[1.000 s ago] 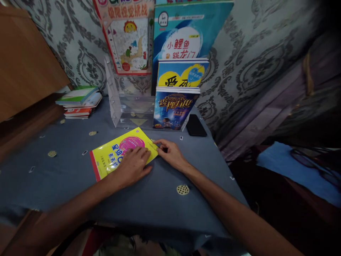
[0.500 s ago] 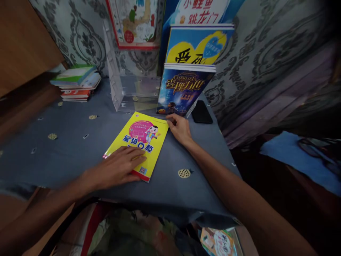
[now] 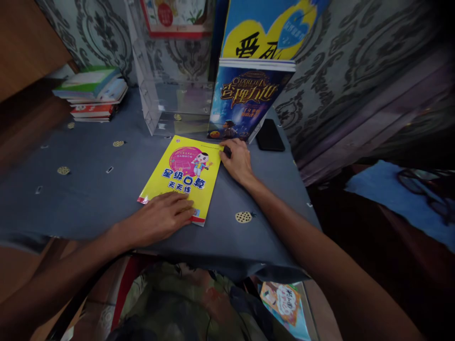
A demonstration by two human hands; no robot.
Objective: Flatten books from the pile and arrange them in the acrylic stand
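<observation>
A yellow workbook with a pink circle and a cartoon child lies on the cloth-covered table, its cover print upside down to me. My left hand rests flat over its near edge, fingers stretched out. At the far right corner, my right hand has thumb and forefinger curled against the workbook's edge. Just beyond stands a dark blue book with gold lettering, in the right half of a clear plastic rack.
A blue-and-yellow book stands behind the dark blue one. A black phone lies right of the rack. Stacked books sit at the far left. Glasses rest on blue cloth at right. Another book is below the table edge.
My view has tipped downward, so the table sits higher in the picture. My left hand has slid toward the workbook's near edge, uncovering more of its title. The right hand stays at the corner.
</observation>
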